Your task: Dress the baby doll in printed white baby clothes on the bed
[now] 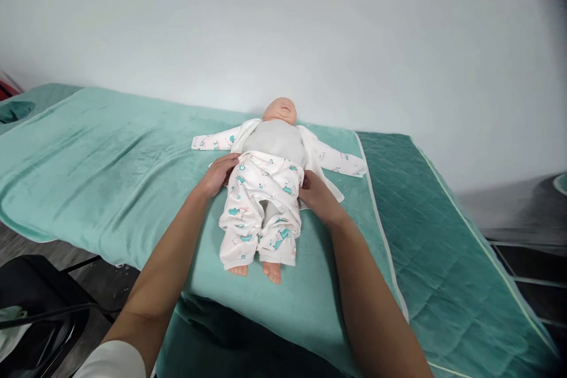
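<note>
A baby doll [280, 109] lies on its back on a light green blanket, head toward the wall and feet toward me. White printed trousers [261, 189] cover its legs up to the waist, with both bare feet showing below the cuffs. A white printed top [316, 156] is on its arms and lies spread apart, baring the grey torso [277, 140]. My left hand [220, 174] is closed at the left side of the waistband. At the right side of the waistband, my right hand [318, 195] pinches the cloth. Some fingertips are hidden behind the trousers.
The light green blanket [110, 159] covers a bed against a white wall [283, 29]. A darker green quilted cover [425, 236] shows at the right. A black chair [39, 307] stands at the lower left.
</note>
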A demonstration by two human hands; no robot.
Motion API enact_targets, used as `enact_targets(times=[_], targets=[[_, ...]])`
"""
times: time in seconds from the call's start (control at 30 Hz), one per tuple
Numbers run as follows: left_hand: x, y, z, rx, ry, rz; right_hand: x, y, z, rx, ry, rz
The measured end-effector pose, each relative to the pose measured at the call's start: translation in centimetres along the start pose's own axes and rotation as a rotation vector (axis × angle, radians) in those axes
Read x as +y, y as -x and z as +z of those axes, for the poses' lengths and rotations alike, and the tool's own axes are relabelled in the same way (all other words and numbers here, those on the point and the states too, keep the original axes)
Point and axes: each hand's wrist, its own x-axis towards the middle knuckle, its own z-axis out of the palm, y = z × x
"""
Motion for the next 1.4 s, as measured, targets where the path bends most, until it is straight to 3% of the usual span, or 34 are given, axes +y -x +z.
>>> enact_targets(times=[0.27,0.47,0.83,1.1,1.4], targets=[[0.4,0.2,-0.3,-0.195,-0.018,0.003,0.5,-0.1,0.6,0.131,-0.232,0.053],[1.2,0.9,0.1,-0.281,-0.017,0.017,0.4,0.0,0.6,0.106,-0.281,0.032],[0.9,0.6,0.2,-0.207,0.003,-0.039,1.1,-0.3,0.9,0.125,-0.332,-0.036],[1.0,0.3,0.7,-0.296,-0.071,-0.077,0.3,-0.2,1.1,0.121,-0.391,-0.014],[0.1,-0.1,2.3,-0.123,0.126,-0.063,0.0,-0.7,1.4,0.147,-0.317,-0.085]])
